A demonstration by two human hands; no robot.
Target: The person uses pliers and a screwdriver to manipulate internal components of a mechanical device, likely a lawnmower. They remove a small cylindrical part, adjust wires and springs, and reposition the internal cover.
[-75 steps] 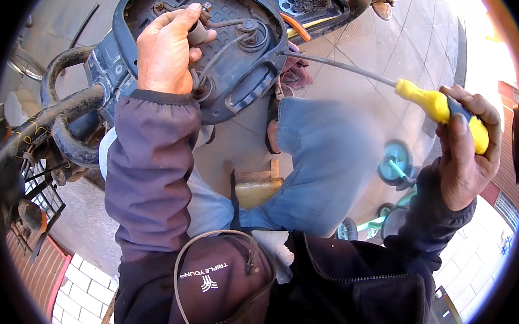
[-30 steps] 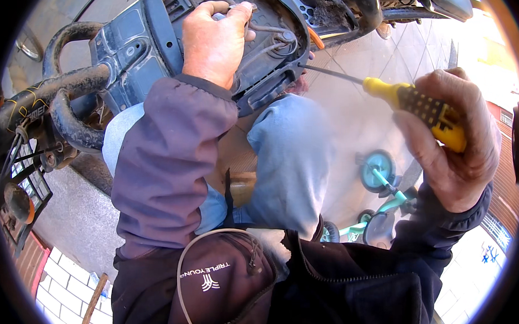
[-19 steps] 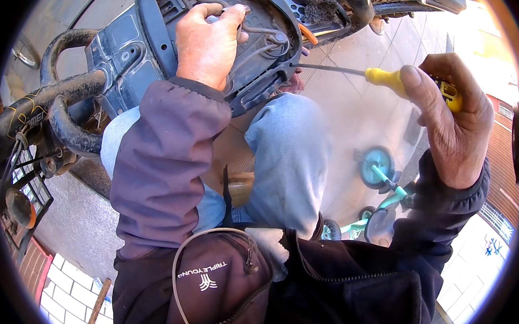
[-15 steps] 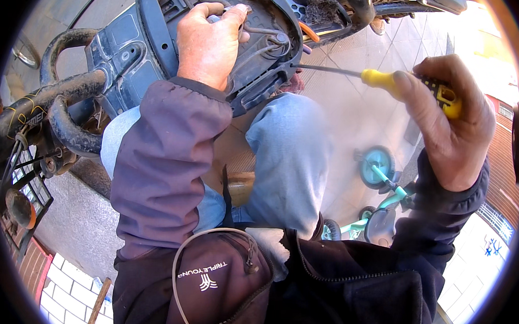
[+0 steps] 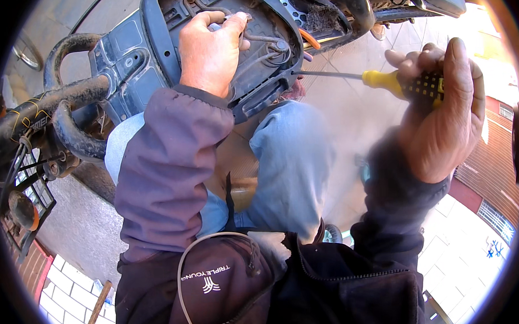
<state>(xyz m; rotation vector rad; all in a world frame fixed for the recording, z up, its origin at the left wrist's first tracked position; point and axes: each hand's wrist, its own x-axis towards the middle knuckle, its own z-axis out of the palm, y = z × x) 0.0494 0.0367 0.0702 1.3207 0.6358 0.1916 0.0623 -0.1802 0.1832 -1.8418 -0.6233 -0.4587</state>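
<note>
- At the black plastic pan [image 5: 155, 37], right rim: yellow-handled screwdriver [image 5: 382, 80], tip first.
- Right hand [image 5: 440, 104]: gripping its handle, newly rolled thumb-up; suggests a turning stroke.
- Left hand [image 5: 210, 55]: pinching small grey piece [image 5: 215, 27], mostly hidden.

Outdoor work spot, sunlit paving slabs [image 5: 376, 58], white brick-patterned wall [image 5: 69, 291]

Your left hand [image 5: 209, 56] mostly hides a small grey piece [image 5: 215, 27], too little showing to identify. Your right hand [image 5: 448, 118] covers part of the yellow screwdriver handle [image 5: 384, 82]; your right sleeve [image 5: 391, 177] blurs. The black plastic base [image 5: 155, 34] is cut off at its far side.
</note>
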